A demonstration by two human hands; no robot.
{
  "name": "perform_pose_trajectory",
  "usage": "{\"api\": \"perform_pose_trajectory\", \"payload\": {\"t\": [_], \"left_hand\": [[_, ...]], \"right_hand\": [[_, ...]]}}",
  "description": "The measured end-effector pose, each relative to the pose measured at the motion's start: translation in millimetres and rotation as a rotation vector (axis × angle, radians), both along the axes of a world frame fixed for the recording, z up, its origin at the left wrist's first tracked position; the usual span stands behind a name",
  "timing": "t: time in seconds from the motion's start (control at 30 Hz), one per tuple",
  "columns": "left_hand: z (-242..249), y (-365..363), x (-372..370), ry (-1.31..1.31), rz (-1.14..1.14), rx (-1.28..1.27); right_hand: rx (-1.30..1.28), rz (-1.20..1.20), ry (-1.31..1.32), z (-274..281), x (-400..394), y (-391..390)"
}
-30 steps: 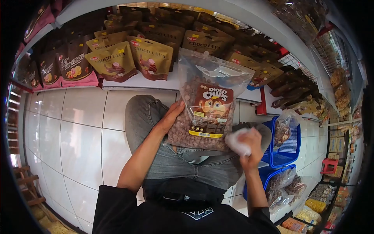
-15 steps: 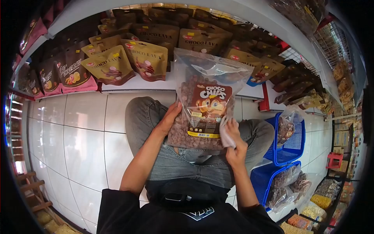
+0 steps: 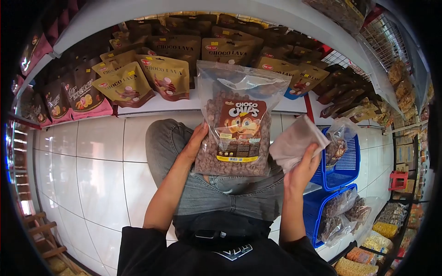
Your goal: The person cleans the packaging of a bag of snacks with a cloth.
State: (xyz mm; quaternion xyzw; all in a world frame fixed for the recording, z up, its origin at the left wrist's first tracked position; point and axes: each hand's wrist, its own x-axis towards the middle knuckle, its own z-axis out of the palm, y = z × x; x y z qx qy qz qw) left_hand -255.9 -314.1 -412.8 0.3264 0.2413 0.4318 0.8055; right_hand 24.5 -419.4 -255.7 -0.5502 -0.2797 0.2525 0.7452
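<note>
The left hand (image 3: 196, 143) grips the Choco Chips bag (image 3: 211, 149) over the lap (image 3: 218, 198), long axis and clear top pointing toward the shelf (image 3: 159, 105) (label (image 3: 243, 126) upright); the right hand (image 3: 301, 171) clutches a cloth (image 3: 295, 143). White floor tiles (image 3: 100, 172) spread around.

Bright light glints off glossy white floor tiles (image 3: 101, 184) and a clear plastic bag of brown chips (image 3: 237, 124), while rear rows of brown stand-up pouches (image 3: 186, 23) sink into shadow; fisheye distortion bows a white overhead shelf edge (image 3: 106, 20), and black vignetting swallows the corners.
</note>
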Motion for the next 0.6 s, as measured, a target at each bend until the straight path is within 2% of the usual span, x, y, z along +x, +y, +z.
{"api": "perform_pose_trajectory", "payload": {"t": [0.03,0.13,0.17,0.23,0.27,0.33,0.6], "left_hand": [[0.9,1.3,-0.3,0.013,0.003,0.007],[4.6,-1.2,0.2,0.032,0.013,0.021],[5.4,-1.2,-0.1,0.025,0.003,0.032],[3.2,2.0,0.6,0.019,-0.008,0.054],[0.6,2.8,0.3,0.028,-0.015,0.054],[3.5,2.4,-2.0,0.049,-0.024,0.049],[1.4,1.9,1.6,0.050,0.005,0.034]], "right_hand": [[0.037,0.011,0.034,7.4,-0.8,12.3],[-0.011,0.080,-0.221,9.3,-12.9,29.6],[-0.091,0.185,-0.290,11.3,-18.1,28.2],[-0.251,0.337,-0.735,20.8,-38.8,29.5],[-0.091,0.405,-1.023,19.3,-48.8,35.0],[-0.113,0.478,-1.281,12.9,-58.8,32.8],[-0.125,0.725,-1.521,-25.7,-75.3,-22.7]]}}
